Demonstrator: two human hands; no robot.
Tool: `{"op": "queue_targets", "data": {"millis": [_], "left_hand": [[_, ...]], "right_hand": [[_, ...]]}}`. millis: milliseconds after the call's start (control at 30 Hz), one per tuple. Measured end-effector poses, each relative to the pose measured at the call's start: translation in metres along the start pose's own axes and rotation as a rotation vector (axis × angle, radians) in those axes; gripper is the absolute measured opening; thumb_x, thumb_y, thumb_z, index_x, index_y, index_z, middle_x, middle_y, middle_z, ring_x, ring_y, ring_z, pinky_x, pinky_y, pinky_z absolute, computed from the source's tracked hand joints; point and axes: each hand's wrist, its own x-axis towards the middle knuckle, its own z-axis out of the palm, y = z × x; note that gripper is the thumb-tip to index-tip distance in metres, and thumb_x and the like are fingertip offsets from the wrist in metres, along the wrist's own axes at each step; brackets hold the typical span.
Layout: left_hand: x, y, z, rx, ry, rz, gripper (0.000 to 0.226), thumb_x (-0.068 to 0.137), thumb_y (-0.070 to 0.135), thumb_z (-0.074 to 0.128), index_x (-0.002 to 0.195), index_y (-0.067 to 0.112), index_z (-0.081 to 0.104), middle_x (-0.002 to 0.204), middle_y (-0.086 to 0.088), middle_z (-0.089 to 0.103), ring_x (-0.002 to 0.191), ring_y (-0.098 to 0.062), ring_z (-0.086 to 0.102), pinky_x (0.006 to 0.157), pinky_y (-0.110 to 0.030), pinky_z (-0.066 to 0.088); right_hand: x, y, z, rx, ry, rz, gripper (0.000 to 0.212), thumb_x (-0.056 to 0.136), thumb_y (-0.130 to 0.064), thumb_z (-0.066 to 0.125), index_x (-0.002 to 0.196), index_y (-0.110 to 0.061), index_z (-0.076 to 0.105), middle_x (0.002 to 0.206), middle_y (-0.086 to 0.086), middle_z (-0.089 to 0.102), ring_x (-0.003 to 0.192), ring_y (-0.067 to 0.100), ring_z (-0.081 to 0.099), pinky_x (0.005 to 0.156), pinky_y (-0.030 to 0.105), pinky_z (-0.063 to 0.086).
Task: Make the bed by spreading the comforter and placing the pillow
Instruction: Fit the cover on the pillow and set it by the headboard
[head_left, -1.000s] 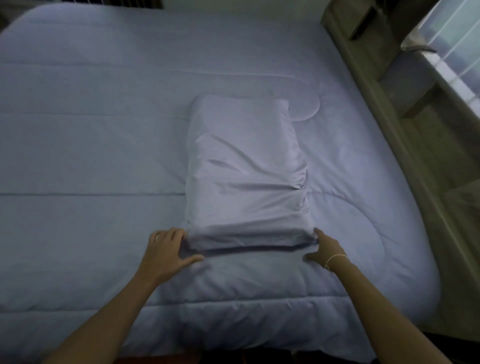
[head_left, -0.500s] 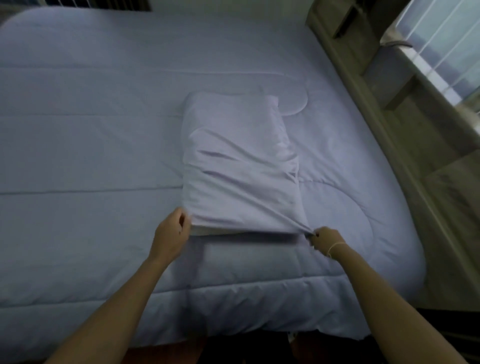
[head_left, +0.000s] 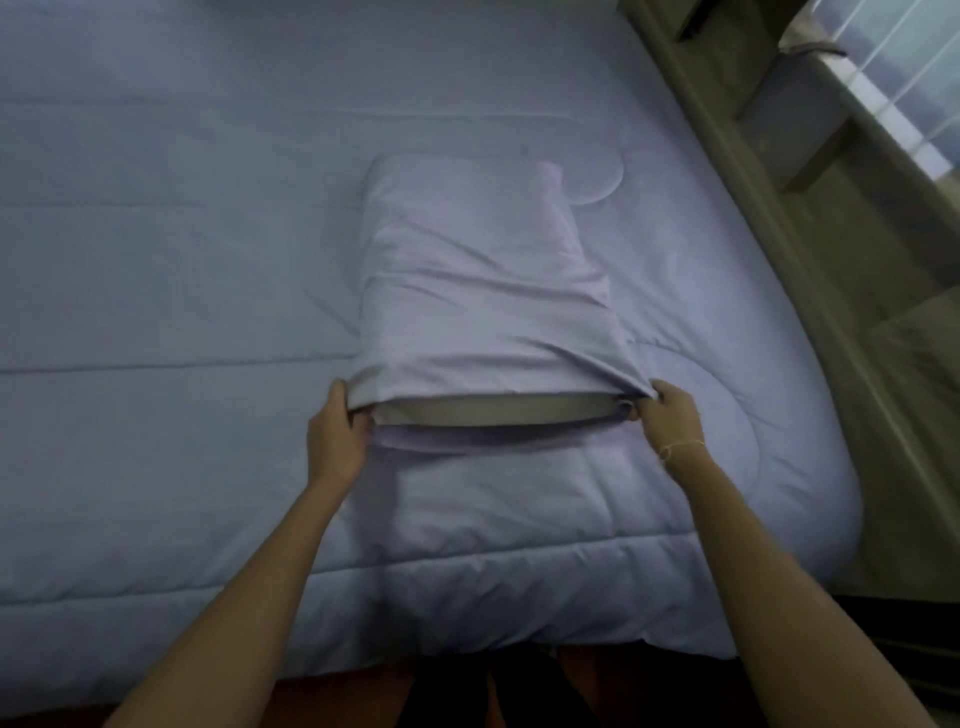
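A wooden bed frame (head_left: 810, 291) is seen along the right. The pale lilac quilted comforter (head_left: 182, 291) already lies spread flat; the soft lilac-cased pillow (head_left: 483, 291) rests lengthwise upon it, apparently not yet squared. Its open case edge is pinched at each corner by the left hand (head_left: 336, 435) and right hand (head_left: 670, 422), arms outstretched.

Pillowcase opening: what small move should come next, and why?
Probably pull the lavender fabric pillowcase toward the body to cover the grey pillow insert showing at its open end. The left hand and right hand each pinch a corner there, above the lavender quilted comforter.
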Motion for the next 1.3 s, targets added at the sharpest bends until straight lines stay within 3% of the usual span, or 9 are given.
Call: {"op": "queue_targets", "data": {"millis": [167, 267, 367, 500, 700, 833, 1000, 1167, 1300], "left_hand": [[-0.041, -0.078, -0.037, 0.364, -0.260, 0.187, 0.012, 0.085, 0.000, 0.055, 0.095, 0.008, 0.055, 0.082, -0.023, 0.066, 0.069, -0.031, 0.062, 0.062, -0.033, 0.041], [-0.051, -0.102, -0.044, 0.492, -0.452, 0.302, 0.023, 0.080, 0.021, 0.053, 0.102, 0.026, 0.048, 0.084, -0.016, 0.070, 0.070, -0.033, 0.067, 0.061, -0.035, 0.053], [-0.044, -0.105, -0.050, 0.586, -0.512, 0.439, 0.050, 0.078, 0.061, 0.051, 0.111, 0.022, 0.054, 0.095, -0.003, 0.067, 0.079, -0.024, 0.065, 0.067, -0.033, 0.053], [-0.031, -0.087, -0.042, 0.562, -0.366, 0.593, 0.051, 0.078, 0.051, 0.057, 0.117, 0.020, 0.052, 0.097, -0.003, 0.062, 0.078, -0.023, 0.061, 0.069, -0.032, 0.050], [-0.018, -0.068, -0.031, 0.590, -0.405, 0.914, 0.009, 0.069, 0.025, 0.052, 0.064, 0.018, 0.055, 0.066, -0.004, 0.056, 0.057, -0.025, 0.054, 0.063, -0.030, 0.027], [0.023, 0.010, -0.005, 0.364, -0.049, 0.739, 0.020, 0.086, 0.024, 0.043, 0.091, 0.015, 0.060, 0.084, -0.009, 0.065, 0.078, -0.029, 0.058, 0.073, -0.033, 0.035], [0.067, 0.043, 0.054, 0.697, -0.328, 0.408, 0.059, 0.093, 0.051, 0.023, 0.143, 0.021, 0.035, 0.151, -0.007, 0.035, 0.140, -0.025, 0.030, 0.111, -0.053, 0.021], [0.067, 0.027, 0.051, 0.746, -0.307, 0.449, 0.057, 0.092, 0.047, 0.028, 0.141, 0.020, 0.040, 0.150, -0.005, 0.036, 0.139, -0.022, 0.032, 0.110, -0.052, 0.012], [0.106, 0.064, 0.081, 0.655, -0.212, 0.449, 0.053, 0.092, 0.038, 0.028, 0.138, 0.016, 0.043, 0.147, -0.013, 0.039, 0.135, -0.032, 0.038, 0.109, -0.055, 0.022]], "right_hand": [[-0.042, 0.072, -0.018, -0.742, -0.417, 0.020, 0.033, 0.093, -0.028, 0.049, 0.123, -0.016, 0.056, 0.122, 0.016, 0.063, 0.110, 0.035, 0.059, 0.094, 0.036, 0.046], [-0.052, 0.081, -0.019, -0.791, -0.594, -0.003, 0.039, 0.091, -0.032, 0.053, 0.128, -0.018, 0.051, 0.124, 0.010, 0.062, 0.110, 0.028, 0.059, 0.094, 0.032, 0.046], [-0.034, 0.061, -0.029, -0.718, -0.772, 0.142, 0.086, 0.079, -0.026, 0.070, 0.149, -0.019, 0.020, 0.144, 0.012, 0.044, 0.129, 0.028, 0.045, 0.105, 0.032, 0.037], [-0.009, 0.031, -0.015, -0.530, -0.499, 0.064, 0.085, 0.083, -0.018, 0.058, 0.151, -0.019, 0.007, 0.155, 0.011, 0.026, 0.138, 0.031, 0.032, 0.113, 0.037, 0.028], [0.003, -0.016, 0.049, -0.534, -0.166, -0.278, 0.056, 0.096, -0.024, 0.038, 0.148, -0.013, 0.021, 0.157, 0.013, 0.018, 0.145, 0.032, 0.016, 0.117, 0.048, 0.016], [0.005, -0.071, 0.097, -0.491, -0.066, -0.515, 0.053, 0.095, -0.032, 0.022, 0.142, -0.013, 0.038, 0.152, 0.014, 0.032, 0.142, 0.036, 0.026, 0.113, 0.056, 0.022], [0.037, -0.075, 0.122, -0.709, -0.274, -0.527, 0.058, 0.094, -0.051, 0.007, 0.149, -0.034, 0.013, 0.160, -0.002, 0.005, 0.148, 0.024, 0.004, 0.117, 0.054, 0.002], [0.089, -0.019, 0.066, -0.757, -0.179, -0.301, 0.060, 0.092, -0.061, 0.005, 0.147, -0.040, -0.003, 0.160, -0.005, 0.002, 0.148, 0.025, 0.001, 0.117, 0.056, 0.002], [0.116, -0.048, 0.078, -0.675, -0.081, -0.274, 0.060, 0.097, -0.050, 0.014, 0.150, -0.023, 0.011, 0.160, 0.006, 0.012, 0.147, 0.029, 0.008, 0.117, 0.056, 0.007]]}}
